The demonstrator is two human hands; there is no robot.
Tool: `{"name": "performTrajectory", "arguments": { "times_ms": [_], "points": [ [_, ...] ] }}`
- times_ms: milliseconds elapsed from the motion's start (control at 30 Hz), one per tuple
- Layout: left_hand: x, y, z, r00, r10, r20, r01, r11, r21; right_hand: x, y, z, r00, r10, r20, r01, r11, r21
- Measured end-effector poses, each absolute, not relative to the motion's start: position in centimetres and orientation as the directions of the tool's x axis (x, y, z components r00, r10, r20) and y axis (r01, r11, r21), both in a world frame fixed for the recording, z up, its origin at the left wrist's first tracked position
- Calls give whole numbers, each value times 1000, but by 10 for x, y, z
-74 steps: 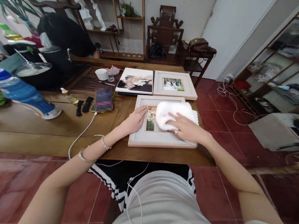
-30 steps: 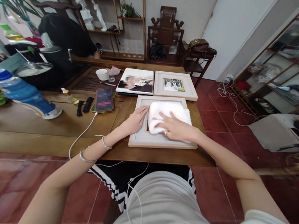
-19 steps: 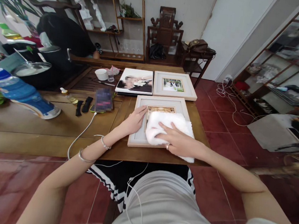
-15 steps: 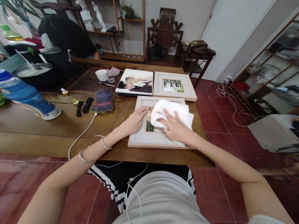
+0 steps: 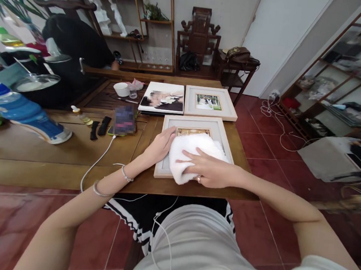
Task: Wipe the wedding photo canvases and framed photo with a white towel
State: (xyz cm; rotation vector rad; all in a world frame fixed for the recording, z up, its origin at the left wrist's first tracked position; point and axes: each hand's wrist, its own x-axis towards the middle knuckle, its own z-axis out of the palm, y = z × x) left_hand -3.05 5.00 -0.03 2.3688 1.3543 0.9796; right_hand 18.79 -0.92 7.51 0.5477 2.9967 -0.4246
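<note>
A light wooden picture frame (image 5: 193, 118) lies flat near the table's front edge. My left hand (image 5: 161, 145) grips its left side, with the fingers close together over the edge. Under my right hand (image 5: 212, 168) is a folded white cloth (image 5: 194, 143), pressed onto the frame's glass with the fingers somewhat spread. Most of the picture and the lower part of the frame are hidden by the cloth; only the picture's top strip shows.
Behind lie a second framed photo (image 5: 210, 113) and a photo panel (image 5: 163, 98). To the left are a phone (image 5: 123, 121) on a white cable, black strips (image 5: 104, 125), a small dropper bottle (image 5: 84, 117) and a large blue bottle (image 5: 29, 115). A person in black (image 5: 77, 40) sits across the table.
My right hand has moved the cloth toward me and slightly left, over the lower part of the frame, uncovering the picture's top. My left hand stays on the frame's left side.
</note>
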Motion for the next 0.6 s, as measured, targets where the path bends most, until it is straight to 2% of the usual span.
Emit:
{"name": "performTrajectory", "arguments": {
  "times_ms": [133, 300, 500, 600],
  "points": [
    [-30, 50, 0, 422, 808, 412, 664, -584, 466, 217, -21, 91, -854, 490, -177, 519, 830, -206],
    [-31, 52, -2, 481, 789, 383, 673, -612, 415, 244, -18, 84, -714, 684, -150, 700, 698, -152],
    [-30, 53, -1, 499, 782, 374, 674, -621, 400, 246, 42, 54, -638, 766, 84, 756, 643, -126],
    [-30, 53, 0, 495, 784, 374, 670, -619, 410, 227, 80, 46, -628, 757, 178, 745, 652, -144]
  ]
}}
